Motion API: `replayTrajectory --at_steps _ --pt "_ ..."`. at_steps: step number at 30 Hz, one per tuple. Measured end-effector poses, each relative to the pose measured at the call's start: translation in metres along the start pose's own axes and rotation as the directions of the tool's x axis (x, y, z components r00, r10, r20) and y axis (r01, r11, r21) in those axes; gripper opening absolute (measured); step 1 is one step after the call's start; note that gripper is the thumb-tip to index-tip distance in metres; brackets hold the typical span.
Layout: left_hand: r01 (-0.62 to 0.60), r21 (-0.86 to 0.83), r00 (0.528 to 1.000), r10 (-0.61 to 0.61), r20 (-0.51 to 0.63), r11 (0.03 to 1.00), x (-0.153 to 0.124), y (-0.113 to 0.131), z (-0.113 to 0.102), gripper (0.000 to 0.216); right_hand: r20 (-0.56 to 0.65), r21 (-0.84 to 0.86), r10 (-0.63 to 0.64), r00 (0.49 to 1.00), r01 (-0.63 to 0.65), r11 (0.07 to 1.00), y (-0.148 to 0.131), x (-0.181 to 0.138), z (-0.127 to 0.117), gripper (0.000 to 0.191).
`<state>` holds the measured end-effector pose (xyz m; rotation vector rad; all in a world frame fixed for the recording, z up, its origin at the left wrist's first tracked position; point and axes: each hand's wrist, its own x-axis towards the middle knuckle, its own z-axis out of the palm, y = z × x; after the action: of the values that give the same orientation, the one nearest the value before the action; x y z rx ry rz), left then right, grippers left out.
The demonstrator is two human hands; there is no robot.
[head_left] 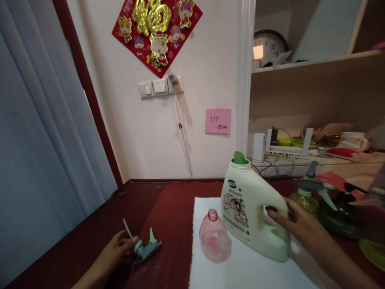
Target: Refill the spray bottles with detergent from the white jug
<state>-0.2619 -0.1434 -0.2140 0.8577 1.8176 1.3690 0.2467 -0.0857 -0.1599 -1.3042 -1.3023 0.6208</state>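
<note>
A pale green detergent jug (246,208) with its cap off stands on a white cloth (240,273). My right hand (296,222) reaches to its handle, fingers curled around it. A small pink bottle (214,237) without a top stands on the cloth just left of the jug. My left hand (116,251) rests on the red table (168,208) and holds a grey-green spray trigger head (146,247) with its dip tube sticking up.
A yellow-green spray bottle (306,192) and a dark green container (339,216) stand right of the jug. Behind is a shelf with a router (285,150) and clutter, a clock (267,46) above. A blue curtain (39,140) hangs at the left.
</note>
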Motion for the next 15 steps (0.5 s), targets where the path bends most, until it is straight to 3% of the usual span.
replayTrajectory --at_steps 3,8,12,15 --pt "-0.039 -0.034 0.995 0.035 -0.092 0.999 0.007 -0.011 0.002 0.085 -0.025 0.055 0.099 0.995 -0.098 0.994 -0.007 0.000 0.014 0.052" --pt "-0.054 -0.092 0.989 0.041 -0.141 0.994 0.010 -0.016 -0.002 0.094 -0.116 0.088 0.124 0.985 -0.114 0.990 -0.007 0.001 0.026 0.054" --pt "-0.096 -0.121 0.966 0.062 -0.252 0.988 -0.004 0.008 -0.007 0.090 -0.165 0.077 0.128 0.978 -0.117 0.990 -0.014 0.000 0.028 0.053" --pt "-0.162 -0.182 0.944 0.099 -0.313 0.970 -0.021 0.034 -0.003 0.076 -0.203 0.062 0.108 0.973 -0.098 0.993 -0.027 -0.001 0.021 0.049"
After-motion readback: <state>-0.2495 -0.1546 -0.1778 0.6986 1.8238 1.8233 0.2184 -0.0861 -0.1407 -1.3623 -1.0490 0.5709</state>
